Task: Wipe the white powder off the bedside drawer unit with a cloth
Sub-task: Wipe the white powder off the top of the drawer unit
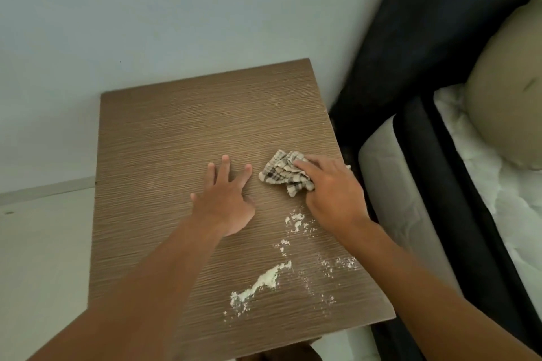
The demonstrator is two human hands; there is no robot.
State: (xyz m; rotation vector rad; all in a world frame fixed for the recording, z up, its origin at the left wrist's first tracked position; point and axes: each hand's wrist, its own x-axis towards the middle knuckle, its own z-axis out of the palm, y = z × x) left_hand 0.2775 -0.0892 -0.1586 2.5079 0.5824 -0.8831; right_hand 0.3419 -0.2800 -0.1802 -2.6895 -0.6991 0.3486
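Powder [265, 280] clumpy on ridged woodgrain top [181, 132], right hand [331, 193] pressing crumpled checked cloth [283, 171]

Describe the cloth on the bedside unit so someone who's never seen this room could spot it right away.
Find the brown wood-grain drawer unit standing between the pale wall and the dark bed frame. Near its right edge, under the fingers of the right hand, lies the cloth. It is a small crumpled beige rag with a dark check pattern, the only fabric on the top, farther from the person than the white powder.
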